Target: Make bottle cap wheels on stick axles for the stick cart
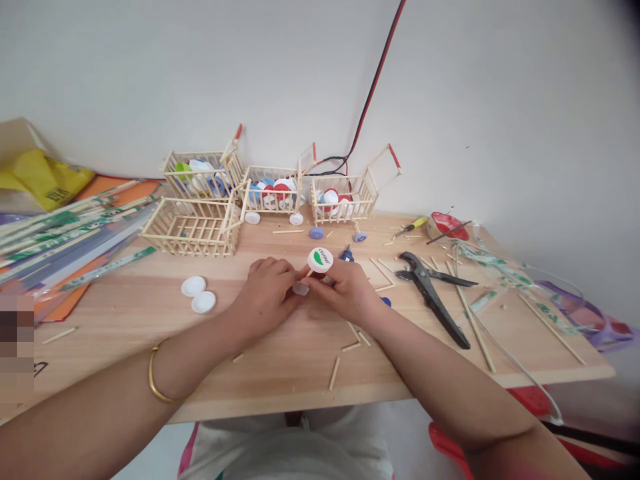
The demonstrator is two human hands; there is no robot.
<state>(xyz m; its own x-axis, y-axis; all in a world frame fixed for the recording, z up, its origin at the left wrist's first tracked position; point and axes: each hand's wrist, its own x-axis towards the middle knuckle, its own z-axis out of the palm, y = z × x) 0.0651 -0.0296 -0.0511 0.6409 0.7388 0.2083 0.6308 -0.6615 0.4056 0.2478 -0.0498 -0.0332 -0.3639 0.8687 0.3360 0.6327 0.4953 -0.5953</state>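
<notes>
My left hand (270,293) and my right hand (345,290) meet over the middle of the wooden table. Between the fingers of my right hand is a white bottle cap (320,260) with a green mark, its printed top facing up. A thin stick touches the cap's underside. The left fingers are closed around a second pale cap (301,288), mostly covered by the hand. Two white caps (203,302) lie left of my left hand. Behind the hands stands a small stick cart (273,193) filled with caps, on white cap wheels.
More stick carts stand near the wall, one without caps (193,230) at the left. Black pliers (433,293) lie at the right, near a red-and-white bowl (447,227) and a cable. Wrapped sticks (75,220) are piled at the left. Short sticks (334,373) lie near the front edge.
</notes>
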